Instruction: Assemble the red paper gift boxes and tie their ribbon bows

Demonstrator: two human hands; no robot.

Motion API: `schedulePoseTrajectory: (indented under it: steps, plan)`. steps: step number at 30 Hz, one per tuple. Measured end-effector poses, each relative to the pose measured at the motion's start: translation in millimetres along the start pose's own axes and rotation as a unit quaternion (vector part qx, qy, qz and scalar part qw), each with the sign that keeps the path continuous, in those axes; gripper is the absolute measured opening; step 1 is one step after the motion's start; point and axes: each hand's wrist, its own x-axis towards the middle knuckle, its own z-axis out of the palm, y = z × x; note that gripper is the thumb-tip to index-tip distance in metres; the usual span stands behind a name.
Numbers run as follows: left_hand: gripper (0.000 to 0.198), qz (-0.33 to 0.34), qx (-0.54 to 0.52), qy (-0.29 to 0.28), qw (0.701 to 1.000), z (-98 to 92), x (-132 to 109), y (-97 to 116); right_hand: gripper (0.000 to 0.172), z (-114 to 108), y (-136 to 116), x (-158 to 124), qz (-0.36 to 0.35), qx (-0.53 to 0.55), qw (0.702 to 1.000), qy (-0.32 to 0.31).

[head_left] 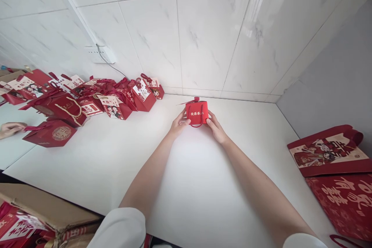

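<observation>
A small red box [197,113] with pale lettering and dark red cord handles is near the back of the white table, a red tag or ribbon at its top. My left hand [179,124] grips its left side and my right hand [216,127] its right side, thumbs at the lower front corners. Both hands are closed around the box. The cord hangs in a loop over its front face. Its back is hidden.
Many red gift boxes [116,107] crowd the table's back left. Another person's hand [12,129] touches a ribbon there. Large red bags [343,201] lie at the right edge. A cardboard box [43,205] of red packages is at lower left. The tiled wall [203,42] stands behind.
</observation>
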Motion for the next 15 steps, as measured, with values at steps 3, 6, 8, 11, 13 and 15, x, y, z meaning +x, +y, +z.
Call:
schedulePoseTrajectory:
  steps: [3,6,8,11,13,15]
  plan:
    - [0.063,0.004,-0.007,0.017,1.000,7.5,1,0,0.078,3,2,-1,-0.034,-0.041,0.996,0.075]
    - [0.066,-0.010,-0.025,-0.004,1.000,17.5,1,1,0.098,8,2,-4,-0.079,-0.079,0.985,0.128]
    - [0.078,-0.006,-0.038,-0.018,0.999,21.6,1,3,0.098,10,-1,-6,-0.109,-0.093,0.984,0.109]
    - [0.081,-0.015,-0.049,0.001,0.999,19.1,3,5,0.074,9,-4,-8,-0.118,-0.079,0.988,0.062]
    - [0.074,-0.057,-0.068,0.012,0.996,13.0,4,3,0.057,4,-2,-7,-0.096,-0.055,0.992,0.063]
    - [0.068,-0.102,-0.107,0.013,0.989,6.4,5,0,0.050,-1,2,-4,-0.068,-0.037,0.994,0.080]
